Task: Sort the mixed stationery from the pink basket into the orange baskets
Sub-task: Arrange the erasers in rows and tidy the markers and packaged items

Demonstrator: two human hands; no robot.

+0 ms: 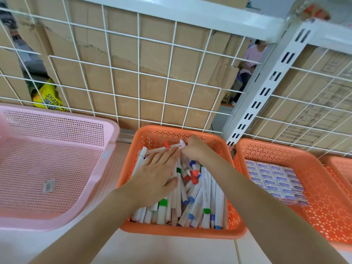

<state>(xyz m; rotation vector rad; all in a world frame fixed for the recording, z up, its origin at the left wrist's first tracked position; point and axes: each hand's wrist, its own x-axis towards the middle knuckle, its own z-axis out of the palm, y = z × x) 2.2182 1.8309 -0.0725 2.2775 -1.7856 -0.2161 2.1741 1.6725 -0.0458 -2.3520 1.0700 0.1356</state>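
White markers (198, 202) are heaped in the central orange basket (177, 232). The left hand (156, 174) is laid flat on them, and one is pinched by the right hand (194, 149) at twelve o'clock. Small boxes (274, 180) are packed in the three-o'clock orange basket (323, 197). The pink basket (112, 130) is set at nine o'clock.

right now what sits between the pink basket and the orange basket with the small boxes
An orange basket full of markers sits between them, in the head view. The left hand lies flat on the markers; the right hand grips one.
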